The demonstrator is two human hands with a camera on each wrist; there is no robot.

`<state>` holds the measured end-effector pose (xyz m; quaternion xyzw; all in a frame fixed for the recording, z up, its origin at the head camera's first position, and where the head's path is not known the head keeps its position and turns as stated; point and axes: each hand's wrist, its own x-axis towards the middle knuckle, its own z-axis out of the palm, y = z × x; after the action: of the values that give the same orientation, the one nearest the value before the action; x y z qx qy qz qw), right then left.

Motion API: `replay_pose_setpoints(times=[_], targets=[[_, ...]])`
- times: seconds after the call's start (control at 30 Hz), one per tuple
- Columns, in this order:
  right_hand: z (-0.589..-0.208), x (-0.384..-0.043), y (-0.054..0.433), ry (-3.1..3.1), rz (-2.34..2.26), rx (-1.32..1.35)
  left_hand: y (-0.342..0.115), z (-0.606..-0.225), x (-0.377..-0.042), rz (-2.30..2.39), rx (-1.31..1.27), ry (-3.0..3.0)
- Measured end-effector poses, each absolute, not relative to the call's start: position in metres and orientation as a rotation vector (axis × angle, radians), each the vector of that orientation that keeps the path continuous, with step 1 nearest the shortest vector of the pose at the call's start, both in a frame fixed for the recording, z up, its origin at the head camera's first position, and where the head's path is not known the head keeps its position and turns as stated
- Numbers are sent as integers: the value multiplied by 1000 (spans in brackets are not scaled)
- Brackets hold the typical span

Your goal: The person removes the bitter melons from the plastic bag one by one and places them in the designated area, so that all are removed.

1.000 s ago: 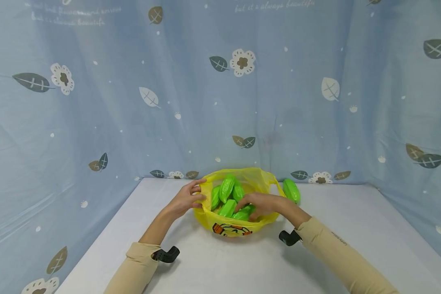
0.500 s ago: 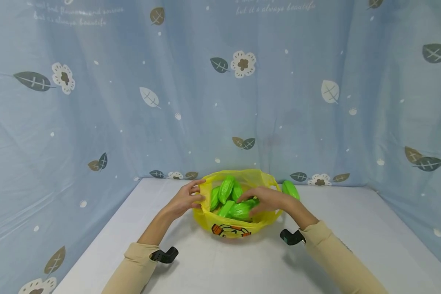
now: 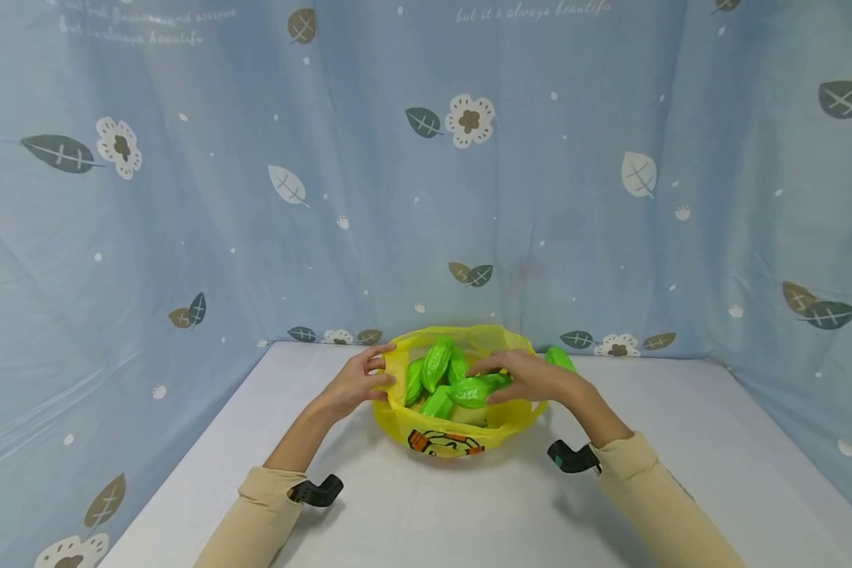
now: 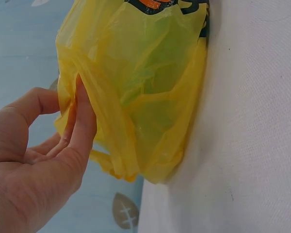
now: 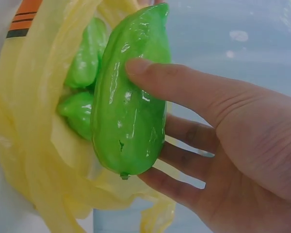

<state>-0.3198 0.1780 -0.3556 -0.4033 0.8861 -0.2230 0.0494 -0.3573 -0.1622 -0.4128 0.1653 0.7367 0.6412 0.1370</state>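
A yellow plastic bag (image 3: 397, 422) stands with its mouth spread in the head view, a black-and-orange print on its front. My left hand (image 3: 353, 385) pinches the left rim, and in the left wrist view the fingers (image 4: 85, 124) go in behind the yellow film. Over the bag's mouth, my right hand (image 3: 528, 376) grips a glossy green bitter melon (image 5: 128, 102), thumb on one side and fingers behind it. Inside the bag lie several more bitter melons, one leaning upright (image 3: 436, 364) and one near the front (image 3: 438, 402).
Another green bitter melon (image 3: 559, 359) lies on the white table (image 3: 468, 521) just right of the bag, partly behind the right hand. A blue curtain (image 3: 369, 197) printed with leaves and flowers hangs close behind the bag and along both sides.
My right hand has lifted the bitter melon from low in the bag, up and slightly right, uncovering the bag's front inside. The left hand stays at the rim.
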Motion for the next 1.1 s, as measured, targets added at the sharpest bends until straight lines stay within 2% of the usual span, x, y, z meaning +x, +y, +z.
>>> replay_pose_setpoints(times=[0.33,1.1], targets=[[-351,-314,190,2748,-746,-1234,-164,-413,-358,1857,490,2130],[-346,-300,235,2873,-862,-1020,-165,-411,-357,1852,479,2134]])
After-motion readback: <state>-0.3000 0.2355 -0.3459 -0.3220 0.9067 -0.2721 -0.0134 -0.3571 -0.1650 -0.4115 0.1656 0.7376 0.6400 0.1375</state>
